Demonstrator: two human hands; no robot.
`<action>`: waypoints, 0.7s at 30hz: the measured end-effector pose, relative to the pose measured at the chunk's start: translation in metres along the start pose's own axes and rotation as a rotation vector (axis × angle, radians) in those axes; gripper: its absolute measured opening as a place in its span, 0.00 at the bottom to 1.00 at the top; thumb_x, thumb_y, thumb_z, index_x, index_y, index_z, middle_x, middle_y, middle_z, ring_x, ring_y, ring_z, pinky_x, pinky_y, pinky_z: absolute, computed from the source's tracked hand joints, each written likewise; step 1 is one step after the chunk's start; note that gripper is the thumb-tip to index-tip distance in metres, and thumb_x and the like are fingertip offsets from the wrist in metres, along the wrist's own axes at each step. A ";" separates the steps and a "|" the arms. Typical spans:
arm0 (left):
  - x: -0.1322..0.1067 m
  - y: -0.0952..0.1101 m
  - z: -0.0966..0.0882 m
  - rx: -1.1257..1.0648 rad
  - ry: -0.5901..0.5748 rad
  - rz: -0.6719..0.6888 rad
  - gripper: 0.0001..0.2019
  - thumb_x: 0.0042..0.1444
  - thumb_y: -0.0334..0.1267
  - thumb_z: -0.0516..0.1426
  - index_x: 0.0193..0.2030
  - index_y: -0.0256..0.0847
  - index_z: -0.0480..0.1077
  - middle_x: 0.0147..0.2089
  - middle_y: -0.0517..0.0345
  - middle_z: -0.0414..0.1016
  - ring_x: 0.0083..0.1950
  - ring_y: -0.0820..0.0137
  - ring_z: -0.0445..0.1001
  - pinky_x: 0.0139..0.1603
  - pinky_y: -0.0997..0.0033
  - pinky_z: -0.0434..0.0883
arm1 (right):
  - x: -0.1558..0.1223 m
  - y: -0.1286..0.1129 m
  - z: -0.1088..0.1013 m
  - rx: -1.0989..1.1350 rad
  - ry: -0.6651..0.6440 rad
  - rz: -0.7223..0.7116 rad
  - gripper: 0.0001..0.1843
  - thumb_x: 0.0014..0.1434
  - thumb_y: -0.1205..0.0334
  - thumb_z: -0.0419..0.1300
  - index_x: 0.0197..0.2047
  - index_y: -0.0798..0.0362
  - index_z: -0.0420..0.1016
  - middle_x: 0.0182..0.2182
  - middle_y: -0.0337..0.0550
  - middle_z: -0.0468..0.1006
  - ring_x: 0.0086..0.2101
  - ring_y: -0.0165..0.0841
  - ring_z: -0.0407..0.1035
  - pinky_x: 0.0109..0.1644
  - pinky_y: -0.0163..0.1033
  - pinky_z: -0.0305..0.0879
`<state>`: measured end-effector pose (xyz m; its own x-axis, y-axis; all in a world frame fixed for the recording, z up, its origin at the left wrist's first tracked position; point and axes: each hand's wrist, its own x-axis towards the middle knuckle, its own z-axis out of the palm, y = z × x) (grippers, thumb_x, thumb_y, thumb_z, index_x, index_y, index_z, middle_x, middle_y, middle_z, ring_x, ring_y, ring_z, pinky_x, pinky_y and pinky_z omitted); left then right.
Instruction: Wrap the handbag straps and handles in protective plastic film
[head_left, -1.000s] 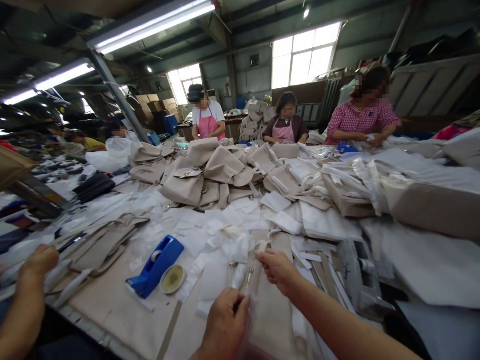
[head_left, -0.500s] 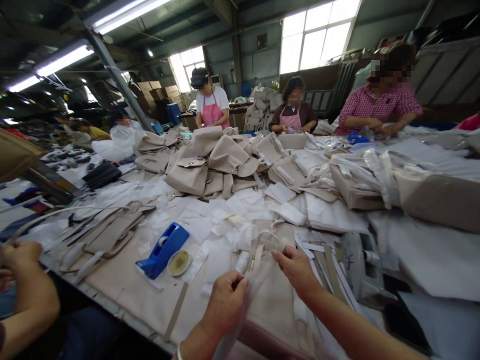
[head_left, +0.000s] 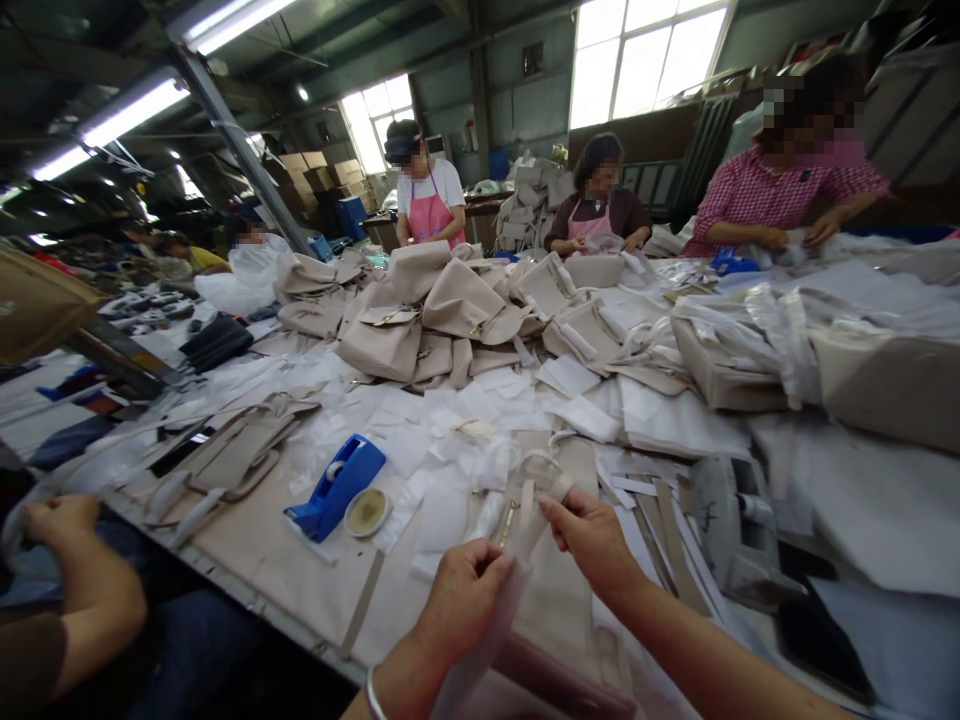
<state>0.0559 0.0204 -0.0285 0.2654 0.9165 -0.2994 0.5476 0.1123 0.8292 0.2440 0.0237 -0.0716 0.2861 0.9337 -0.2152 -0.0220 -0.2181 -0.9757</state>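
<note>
My left hand (head_left: 463,598) is closed in a pinch on a strip of clear plastic wrap (head_left: 517,560) at the bottom centre. My right hand (head_left: 592,540) pinches the upper end of the same wrap, a little farther out. The wrap runs along a beige bag strap (head_left: 517,510) with a gold metal fitting (head_left: 507,523) between my hands. Under both hands lies a flat beige bag (head_left: 559,600) on the worktable (head_left: 255,550).
A blue tape dispenser (head_left: 336,487) and a small round dish (head_left: 367,512) sit left of my hands. A grey tape dispenser (head_left: 739,525) lies to the right. Beige bags (head_left: 420,320) are piled mid-table amid white paper. A co-worker's hand (head_left: 56,520) is at the left; other people work across the table.
My right hand has drawn nearer my left along the strap, both keeping their pinch. The view tilted up slightly. The co-worker's hand at the left pulled back off the table.
</note>
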 end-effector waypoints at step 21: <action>0.034 -0.005 -0.029 0.247 0.059 0.115 0.15 0.56 0.41 0.56 0.21 0.37 0.72 0.18 0.65 0.62 0.24 0.75 0.60 0.25 0.74 0.54 | 0.004 0.004 0.025 0.202 -0.289 0.227 0.21 0.48 0.48 0.72 0.23 0.55 0.70 0.17 0.41 0.72 0.18 0.26 0.61 0.18 0.31 0.50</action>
<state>0.0395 0.0624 -0.0297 0.2947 0.9392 -0.1761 0.6955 -0.0845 0.7135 0.2211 0.0338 -0.0776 -0.0277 0.9157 -0.4009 -0.2489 -0.3947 -0.8844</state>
